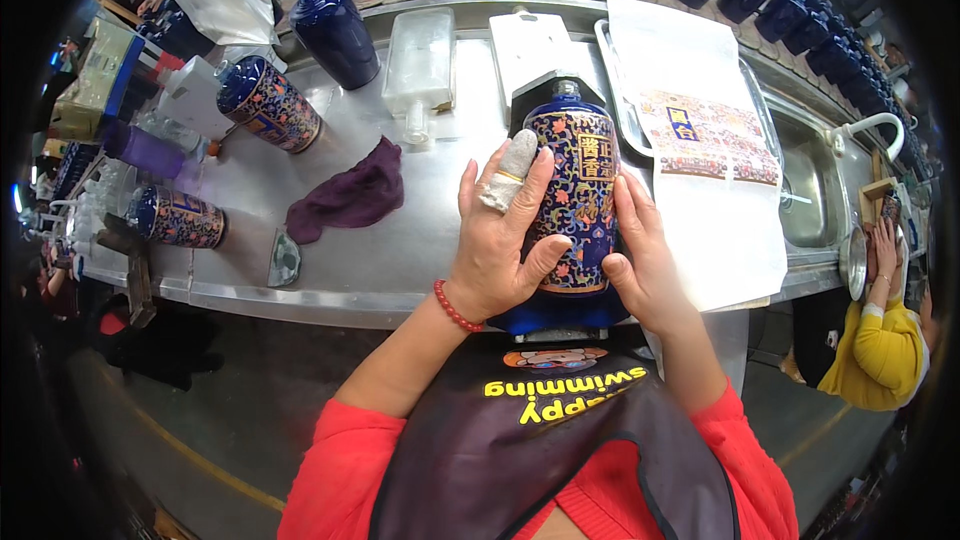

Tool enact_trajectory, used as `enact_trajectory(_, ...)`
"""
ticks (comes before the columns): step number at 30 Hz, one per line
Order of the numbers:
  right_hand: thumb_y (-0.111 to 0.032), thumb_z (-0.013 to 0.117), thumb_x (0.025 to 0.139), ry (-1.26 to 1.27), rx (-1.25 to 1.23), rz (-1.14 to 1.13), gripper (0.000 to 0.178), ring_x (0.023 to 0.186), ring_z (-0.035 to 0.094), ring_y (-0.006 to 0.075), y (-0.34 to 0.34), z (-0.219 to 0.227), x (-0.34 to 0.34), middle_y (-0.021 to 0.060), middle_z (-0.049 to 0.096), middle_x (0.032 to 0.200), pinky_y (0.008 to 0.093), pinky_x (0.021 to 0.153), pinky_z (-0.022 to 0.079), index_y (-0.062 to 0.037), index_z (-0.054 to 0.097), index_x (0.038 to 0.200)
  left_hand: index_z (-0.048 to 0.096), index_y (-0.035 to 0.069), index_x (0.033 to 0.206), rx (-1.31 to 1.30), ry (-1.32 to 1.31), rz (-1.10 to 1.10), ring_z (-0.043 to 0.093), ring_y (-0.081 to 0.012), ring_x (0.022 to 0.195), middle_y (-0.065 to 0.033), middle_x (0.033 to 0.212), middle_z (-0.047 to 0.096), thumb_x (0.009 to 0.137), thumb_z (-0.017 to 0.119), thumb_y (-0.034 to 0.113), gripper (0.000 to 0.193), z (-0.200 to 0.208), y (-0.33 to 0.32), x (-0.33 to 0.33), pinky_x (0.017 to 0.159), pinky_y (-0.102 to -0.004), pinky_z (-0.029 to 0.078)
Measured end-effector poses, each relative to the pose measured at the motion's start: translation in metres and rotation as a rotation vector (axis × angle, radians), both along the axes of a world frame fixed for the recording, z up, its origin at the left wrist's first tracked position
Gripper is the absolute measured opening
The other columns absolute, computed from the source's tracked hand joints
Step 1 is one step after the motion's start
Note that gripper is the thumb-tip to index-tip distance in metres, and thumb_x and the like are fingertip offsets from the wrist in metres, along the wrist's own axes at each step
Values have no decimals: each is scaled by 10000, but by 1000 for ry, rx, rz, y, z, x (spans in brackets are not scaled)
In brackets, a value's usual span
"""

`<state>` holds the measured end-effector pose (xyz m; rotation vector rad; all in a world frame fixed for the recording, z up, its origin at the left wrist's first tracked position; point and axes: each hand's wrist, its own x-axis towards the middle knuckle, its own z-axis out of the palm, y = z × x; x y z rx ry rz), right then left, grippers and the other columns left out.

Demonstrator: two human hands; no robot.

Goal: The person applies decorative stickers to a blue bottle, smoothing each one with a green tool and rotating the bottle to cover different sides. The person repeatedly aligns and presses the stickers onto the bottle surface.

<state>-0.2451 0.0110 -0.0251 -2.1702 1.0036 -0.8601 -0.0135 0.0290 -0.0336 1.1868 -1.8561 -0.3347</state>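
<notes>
- Patterned blue bottle [575, 180]: is lying at the near edge of the metal table [385, 275], neck pointing away.
- Left hand [500, 252]: is pressing the bottle's left side, fingers extended, one wearing a grey cover [512, 170].
- Right hand [648, 265]: is bracing the right side, fingers straight.
- Purple cloth [350, 190]: is lying leftward.

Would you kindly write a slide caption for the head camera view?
Left hand and right hand on a patterned blue bottle; purple cloth on the metal table.
</notes>
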Motion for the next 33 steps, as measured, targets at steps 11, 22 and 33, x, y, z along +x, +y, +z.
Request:
enact_trajectory(11, -461, 539, 1046, -67, 5, -34, 742, 1453, 368, 418, -17, 6, -3, 260, 337, 1597, 462, 1195, 298, 6, 330, 1582, 311, -53, 1575, 64, -29, -1, 392, -442, 1443, -292, 1539, 433, 990, 537, 570, 884, 4, -1, 2, 1216, -579, 112)
enact_trajectory(22, -547, 520, 1032, -124, 116, -3, 806, 1466, 368, 397, -42, -2, 6, 252, 350, 1592, 441, 1203, 300, -12, 306, 1596, 283, -85, 1572, 53, -23, -16, 420, -420, 1438, -301, 1535, 431, 989, 519, 617, 942, 6, -2, 1, 1216, -585, 131)
enact_trajectory(33, -555, 543, 1019, -174, 168, 7, 825, 1466, 383, 371, -52, 0, 10, 243, 387, 1567, 425, 1202, 315, -10, 310, 1593, 272, -51, 1589, 101, -22, -14, 397, -431, 1444, -287, 1558, 400, 964, 534, 663, 985, 15, -23, 6, 1212, -582, 147)
